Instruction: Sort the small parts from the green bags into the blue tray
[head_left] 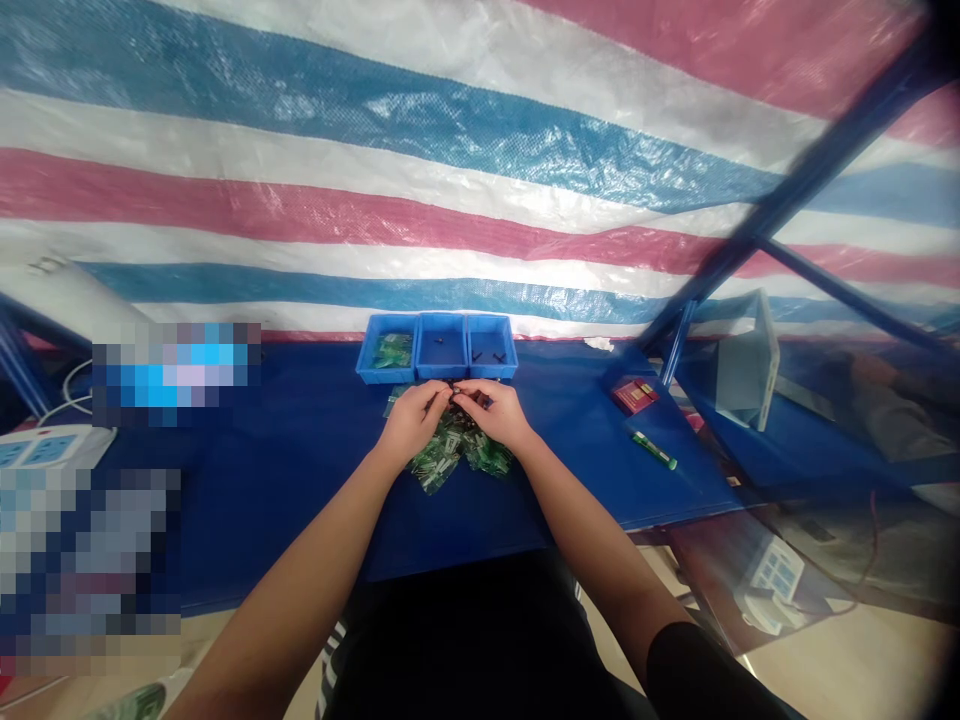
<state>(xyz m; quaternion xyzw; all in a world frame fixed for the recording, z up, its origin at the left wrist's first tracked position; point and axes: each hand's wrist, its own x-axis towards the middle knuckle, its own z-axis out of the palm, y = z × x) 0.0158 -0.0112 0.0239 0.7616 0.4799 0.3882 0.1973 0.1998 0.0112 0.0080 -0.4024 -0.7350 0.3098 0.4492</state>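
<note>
My left hand (414,416) and my right hand (493,408) meet fingertip to fingertip over the middle of the blue table. Both have their fingers pinched on a small dark piece (454,390), too small to name and partly covered by the fingers. Beneath and in front of the hands lies a pile of small clear packets with green contents (437,462). Just beyond the hands stand three joined blue bins: the left bin (362,366) has green packets in it, the middle bin (442,366) one small dark piece, the right bin (510,370) a few dark pieces.
A dark red box (634,394) and a green tube (654,450) lie to the right on the table (300,500). A crumpled white scrap (598,344) sits near the back edge. A blue metal frame (679,340) rises at the right. White scales (56,447) stand at the far left.
</note>
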